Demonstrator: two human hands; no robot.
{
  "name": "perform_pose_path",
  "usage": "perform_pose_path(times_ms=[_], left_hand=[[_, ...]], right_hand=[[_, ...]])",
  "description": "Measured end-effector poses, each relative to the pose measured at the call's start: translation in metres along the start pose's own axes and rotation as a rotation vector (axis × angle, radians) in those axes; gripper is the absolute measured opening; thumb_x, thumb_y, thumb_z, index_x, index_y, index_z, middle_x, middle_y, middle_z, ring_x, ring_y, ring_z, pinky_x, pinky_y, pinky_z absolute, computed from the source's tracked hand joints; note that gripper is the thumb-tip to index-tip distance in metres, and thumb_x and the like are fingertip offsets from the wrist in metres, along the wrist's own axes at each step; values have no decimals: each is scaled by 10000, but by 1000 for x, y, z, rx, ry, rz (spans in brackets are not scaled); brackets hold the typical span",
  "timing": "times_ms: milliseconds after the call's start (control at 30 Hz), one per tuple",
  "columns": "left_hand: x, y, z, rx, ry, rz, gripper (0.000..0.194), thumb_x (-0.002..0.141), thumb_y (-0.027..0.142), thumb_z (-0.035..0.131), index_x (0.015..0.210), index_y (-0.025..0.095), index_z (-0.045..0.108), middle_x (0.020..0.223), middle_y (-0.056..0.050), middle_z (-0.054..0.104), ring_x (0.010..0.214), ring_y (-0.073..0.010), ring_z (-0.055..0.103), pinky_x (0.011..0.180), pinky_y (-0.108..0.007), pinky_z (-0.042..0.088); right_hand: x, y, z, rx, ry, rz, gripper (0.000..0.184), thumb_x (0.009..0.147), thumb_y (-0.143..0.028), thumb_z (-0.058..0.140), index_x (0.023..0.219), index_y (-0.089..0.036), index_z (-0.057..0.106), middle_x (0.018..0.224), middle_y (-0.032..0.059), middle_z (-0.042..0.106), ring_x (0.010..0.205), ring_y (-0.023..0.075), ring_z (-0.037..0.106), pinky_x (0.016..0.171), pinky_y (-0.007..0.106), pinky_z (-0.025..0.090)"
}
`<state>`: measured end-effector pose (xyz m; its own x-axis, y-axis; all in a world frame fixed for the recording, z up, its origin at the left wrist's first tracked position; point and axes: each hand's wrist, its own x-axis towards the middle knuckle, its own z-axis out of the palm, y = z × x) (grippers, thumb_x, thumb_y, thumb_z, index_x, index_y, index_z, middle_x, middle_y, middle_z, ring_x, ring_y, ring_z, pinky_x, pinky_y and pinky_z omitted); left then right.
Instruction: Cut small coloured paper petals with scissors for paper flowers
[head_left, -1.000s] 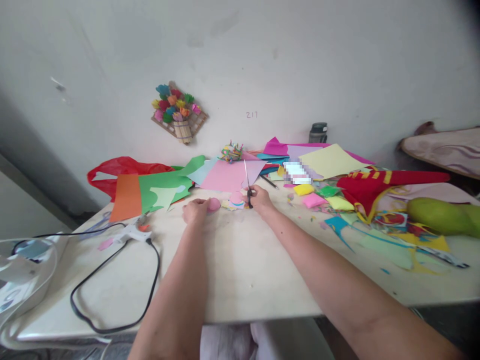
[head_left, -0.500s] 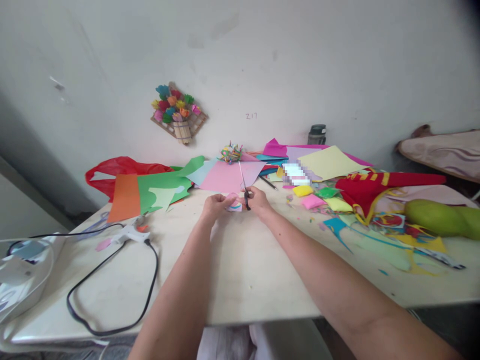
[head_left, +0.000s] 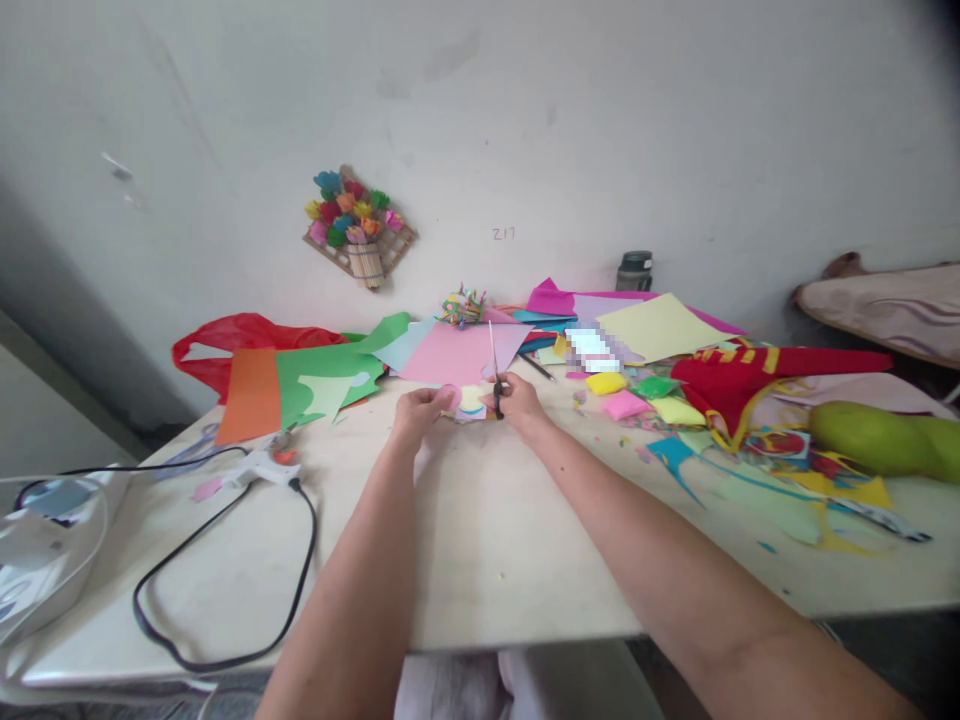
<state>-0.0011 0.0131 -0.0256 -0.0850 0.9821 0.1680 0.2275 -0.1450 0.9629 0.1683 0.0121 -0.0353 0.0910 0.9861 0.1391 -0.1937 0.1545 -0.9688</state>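
Note:
My right hand [head_left: 520,403] is closed around a pair of scissors [head_left: 493,350] with black handles, whose blades point up and away from me. Pinched in my left hand [head_left: 421,410] is a small pink paper piece [head_left: 449,398] with a rounded edge. Between my two hands lies a small cut paper piece [head_left: 472,401] in pale yellow with a blue curve and a whitish lower edge; whether my fingers touch it I cannot tell. Just beyond the hands is a pink paper sheet [head_left: 461,350].
A hot glue gun [head_left: 268,470] with a black cord lies left, near a power strip [head_left: 82,540]. Green paper [head_left: 322,365] and orange paper [head_left: 253,390] lie behind it. To the right are clay packets [head_left: 626,404], paper scraps [head_left: 675,458], a utility knife [head_left: 881,517] and a phone [head_left: 592,350].
My hands have moved slightly apart, left hand leftward with the pink piece and right hand a little rightward with the scissors. The yellow piece between them now shows more fully.

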Motion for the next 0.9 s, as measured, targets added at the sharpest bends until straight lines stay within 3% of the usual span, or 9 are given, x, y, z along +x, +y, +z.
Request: perform_pose_path(times_ms=[100,300,533,733,833,900], left_hand=[[4,-2,-7,32,109,8,373,552,422,693,796,140,678,661,-28,632,608,-132,550,539,-221,398],[9,-11,-25,447,301,-20,279,654,406,595,823,212,700,719,-36,676,737,-195,600,608,-264,409],[3,-7,-28,575,302,-61,287,671,403,572,852,234,717,805,-73,699,811,-256,601,716,-345,387],[0,-1,-22,775,385,-10,319,681,499,565,820,260,724,898,-101,693,1080,-330,472,884,-454,287],[0,2,-12,717,316,113,373,673,576,551,753,252,719,941,-85,683,1080,-310,460,888,-420,304],[1,3,-4,620,197,190,320,642,542,603,670,238,700,897,-63,685,1046,-280,481,847,-363,344]], right_hand=[[1,0,-1,11,19,6,394,468,-223,736,801,-181,530,517,-83,525,442,96,507,496,251,465],[2,2,-1,9,17,9,398,480,-227,740,813,-178,528,535,-74,536,453,102,522,502,258,473],[0,0,-1,5,20,21,387,484,-226,746,799,-183,525,529,-76,542,452,94,521,499,249,480],[-1,1,0,-17,12,25,392,485,-237,743,807,-184,527,520,-83,530,434,92,506,484,244,463],[-2,0,1,-25,-5,17,410,467,-226,749,813,-174,535,519,-77,537,437,91,497,476,234,446],[-3,-1,2,-31,-37,11,418,467,-224,749,823,-167,538,504,-79,532,427,88,483,465,228,432]])
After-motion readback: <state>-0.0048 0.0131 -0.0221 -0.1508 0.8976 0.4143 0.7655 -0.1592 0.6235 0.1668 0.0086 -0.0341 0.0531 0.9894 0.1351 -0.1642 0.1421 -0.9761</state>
